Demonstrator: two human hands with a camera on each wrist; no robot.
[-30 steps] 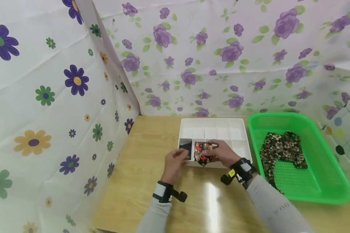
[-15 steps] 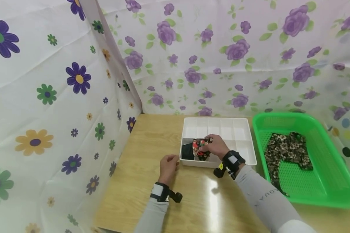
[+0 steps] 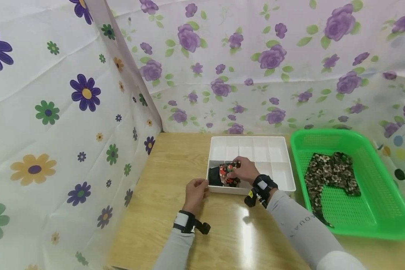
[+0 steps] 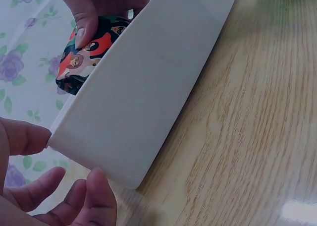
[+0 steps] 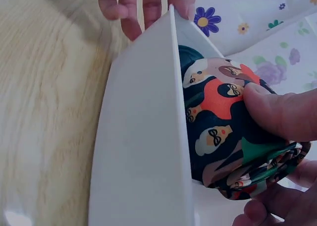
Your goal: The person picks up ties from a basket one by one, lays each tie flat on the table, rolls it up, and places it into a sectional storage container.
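My right hand (image 3: 245, 170) grips a folded cloth item (image 5: 213, 114) printed with faces in red, black and green. Its thumb lies on top and the other fingers are partly hidden behind the folds. The bundle sits partly inside a front compartment of the white divided tray (image 3: 243, 190). To its left, a folded dark cloth (image 3: 215, 177) fills the front-left compartment. At the tray's front-left corner, my left hand (image 3: 194, 195) touches the rim with a fingertip (image 4: 39, 139). Its other fingers are loosely bent beside the outer wall.
A green plastic basket (image 3: 384, 191) stands right of the tray, holding dark floral cloth (image 3: 330, 170). Other tray compartments show bare white bottoms. Flowered sheets (image 3: 219, 56) hang behind and to the left of the wooden table (image 3: 162, 187).
The right hand has lowered the patterned cloth into the tray beside the dark one. The left hand has drawn back from the dark cloth to the tray's outer corner.
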